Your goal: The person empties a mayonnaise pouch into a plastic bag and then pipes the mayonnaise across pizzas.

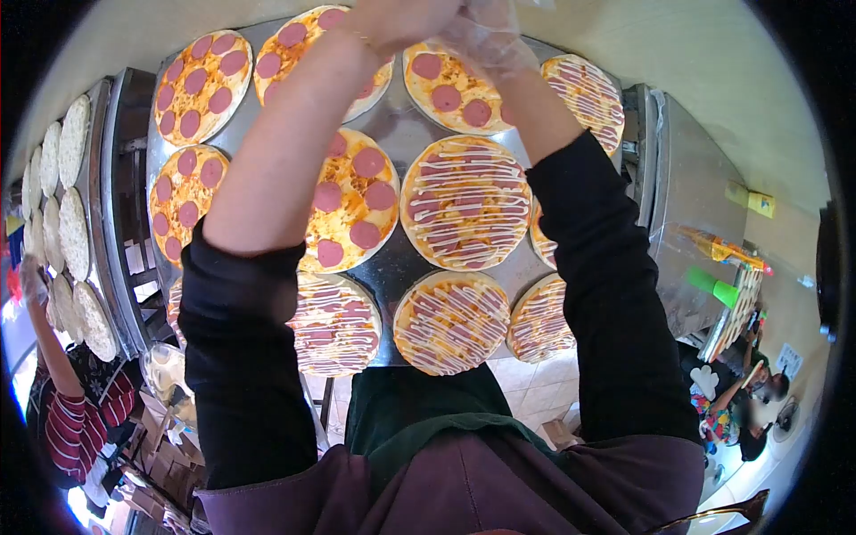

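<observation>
Both my hands are at the top edge of the view, close together past the far row. Left hand is partly cut off; right hand is in a clear glove. Fingers overlap or run out of frame, so can't tell if either is open, closed or gripping.

Nearest pizza: far row, pink round slices on top, partly under my right hand. Can't tell if there's contact. Second pizza sits left of it, partly behind my left forearm.

Striped pizza, white lines over slices, lies mid-table, nearer my body than either hand. More striped ones in the near row. All on the steel table.

Off left: flatbreads on a rack, co-worker's gloved hand beside them.
</observation>
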A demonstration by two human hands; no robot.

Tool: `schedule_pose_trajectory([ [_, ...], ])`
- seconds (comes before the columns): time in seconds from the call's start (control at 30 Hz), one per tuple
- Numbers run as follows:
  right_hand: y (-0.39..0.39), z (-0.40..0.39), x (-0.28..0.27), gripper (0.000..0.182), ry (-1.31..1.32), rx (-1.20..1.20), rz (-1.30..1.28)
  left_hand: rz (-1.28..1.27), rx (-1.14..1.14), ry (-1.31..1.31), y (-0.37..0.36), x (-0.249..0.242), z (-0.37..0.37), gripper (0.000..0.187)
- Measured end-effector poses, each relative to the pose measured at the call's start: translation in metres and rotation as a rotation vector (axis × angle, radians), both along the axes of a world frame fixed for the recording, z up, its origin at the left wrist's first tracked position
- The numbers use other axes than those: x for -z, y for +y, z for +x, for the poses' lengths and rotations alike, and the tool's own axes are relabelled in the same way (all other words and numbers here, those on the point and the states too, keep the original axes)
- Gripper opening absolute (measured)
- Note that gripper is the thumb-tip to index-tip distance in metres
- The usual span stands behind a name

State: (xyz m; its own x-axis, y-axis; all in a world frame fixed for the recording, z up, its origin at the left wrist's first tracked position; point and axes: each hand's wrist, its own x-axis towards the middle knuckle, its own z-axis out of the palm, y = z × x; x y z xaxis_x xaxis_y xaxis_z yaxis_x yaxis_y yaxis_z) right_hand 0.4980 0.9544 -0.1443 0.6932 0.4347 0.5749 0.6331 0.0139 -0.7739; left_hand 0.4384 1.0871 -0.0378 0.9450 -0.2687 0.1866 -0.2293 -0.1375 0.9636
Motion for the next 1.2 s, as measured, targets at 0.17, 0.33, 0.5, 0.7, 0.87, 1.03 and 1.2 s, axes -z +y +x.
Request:
schedule_pose_trajectory([
  [0.17,-0.076,-0.028,-0.028,0.059,-0.013,0.01,-0.065,-0.461,0.137,-0.367,-0.083,0.045,0.025,0.023],
  [0.33,-0.09,-0.029,-0.037,0.06,-0.016,0.026,-0.083,-0.332,0.108,-0.212,-0.097,0.036,0.01,0.024],
  [0.5,-0.013,-0.018,-0.01,0.06,-0.022,0.019,-0.033,-0.295,0.185,-0.24,-0.013,0.017,0.002,0.021],
  [0.7,-0.009,-0.02,-0.014,0.061,-0.04,-0.005,-0.031,-0.153,0.026,-0.378,-0.012,0.014,-0.006,0.022],
  [0.87,-0.077,-0.035,-0.041,0.061,-0.055,-0.002,-0.1,-0.386,0.024,-0.231,-0.088,0.035,0.001,0.028],
  [1.03,-0.08,-0.037,-0.039,0.061,-0.06,0.007,-0.111,-0.261,0.035,-0.293,-0.086,0.032,0.003,0.029],
  [1.2,-0.022,-0.029,-0.02,0.062,-0.066,0.003,-0.066,0.027,0.036,-0.897,-0.012,0.021,0.007,0.027],
])
